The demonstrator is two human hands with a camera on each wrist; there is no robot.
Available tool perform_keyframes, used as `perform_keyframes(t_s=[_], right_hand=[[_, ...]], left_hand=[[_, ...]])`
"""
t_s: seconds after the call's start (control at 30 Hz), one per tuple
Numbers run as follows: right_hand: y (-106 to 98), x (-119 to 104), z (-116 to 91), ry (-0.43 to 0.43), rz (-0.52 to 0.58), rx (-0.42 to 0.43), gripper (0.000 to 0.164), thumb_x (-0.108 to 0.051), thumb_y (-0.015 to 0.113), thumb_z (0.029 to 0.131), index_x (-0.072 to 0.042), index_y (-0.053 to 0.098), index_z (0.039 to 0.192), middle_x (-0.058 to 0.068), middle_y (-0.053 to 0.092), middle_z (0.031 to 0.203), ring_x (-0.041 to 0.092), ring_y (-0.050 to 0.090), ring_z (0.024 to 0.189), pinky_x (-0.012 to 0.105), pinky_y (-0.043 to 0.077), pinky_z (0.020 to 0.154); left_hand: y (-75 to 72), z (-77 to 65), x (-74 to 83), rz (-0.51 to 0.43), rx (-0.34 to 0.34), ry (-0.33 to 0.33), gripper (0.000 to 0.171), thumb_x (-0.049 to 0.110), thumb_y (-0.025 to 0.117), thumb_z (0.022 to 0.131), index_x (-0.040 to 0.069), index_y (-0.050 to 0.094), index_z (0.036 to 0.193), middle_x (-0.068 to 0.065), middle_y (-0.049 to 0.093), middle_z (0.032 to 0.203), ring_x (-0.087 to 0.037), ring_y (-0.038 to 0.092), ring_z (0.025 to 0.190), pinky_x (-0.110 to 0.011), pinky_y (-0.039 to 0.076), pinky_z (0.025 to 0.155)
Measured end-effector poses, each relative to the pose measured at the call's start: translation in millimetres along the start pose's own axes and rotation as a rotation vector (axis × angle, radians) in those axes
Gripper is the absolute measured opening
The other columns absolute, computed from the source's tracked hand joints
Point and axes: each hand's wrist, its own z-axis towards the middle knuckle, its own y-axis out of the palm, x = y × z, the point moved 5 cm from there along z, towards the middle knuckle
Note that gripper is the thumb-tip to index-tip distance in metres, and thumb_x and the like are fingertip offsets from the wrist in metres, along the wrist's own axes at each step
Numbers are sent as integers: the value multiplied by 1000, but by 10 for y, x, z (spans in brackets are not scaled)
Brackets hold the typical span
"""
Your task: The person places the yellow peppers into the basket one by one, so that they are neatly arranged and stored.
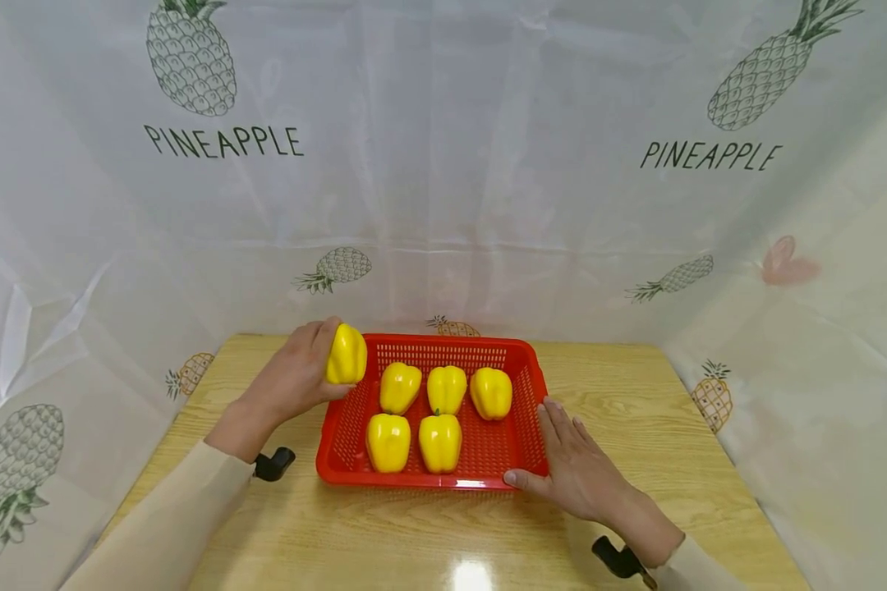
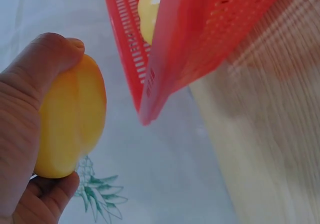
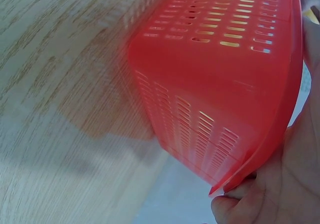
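My left hand (image 1: 299,369) grips a yellow bell pepper (image 1: 347,355) over the left rim of a red plastic basket (image 1: 480,483). In the left wrist view the thumb and fingers wrap the pepper (image 2: 75,116), to the left of the basket's corner (image 2: 165,58). Several more yellow bell peppers sit inside, three in the back row and two in front, one of them a pepper with a green stem (image 1: 439,443). At the basket's right front corner rests my right hand (image 1: 580,476), its fingers straight along the side rim and the thumb on the front rim.
The basket stands on a light wood-grain table (image 1: 621,386). A pale curtain (image 1: 473,189) printed with pineapples hangs behind and down both sides. Black straps (image 1: 273,465) show at both wrists.
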Motion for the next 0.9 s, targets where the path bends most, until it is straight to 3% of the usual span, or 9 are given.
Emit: perform_keyframes(t_s=[0.27,0.6,0.9], right_hand=[[6,11,10,10,7,-16,122,-85,50,91,10,22,163,29,19,172,47,25,159,66,20,128],[10,7,5,12,16,-26,123,-86,49,91,9,22,163,29,18,173,47,23,159,66,19,128],[13,14,6,8,4,-26,122,-85,50,91,9,22,164,28,17,173,47,23,159,65,19,128]], left_hand=[[29,83,111,30,-17,27,102,39,92,81,-5,35,153,-30,55,135,-41,59,117,-51,60,97],[84,176,320,-12,-73,37,102,40,93,81,0,34,154,-28,52,142,-40,57,123,-51,58,102],[165,282,557,-51,-86,33,101,40,92,82,2,35,156,-24,52,139,-36,56,120,-45,62,96]])
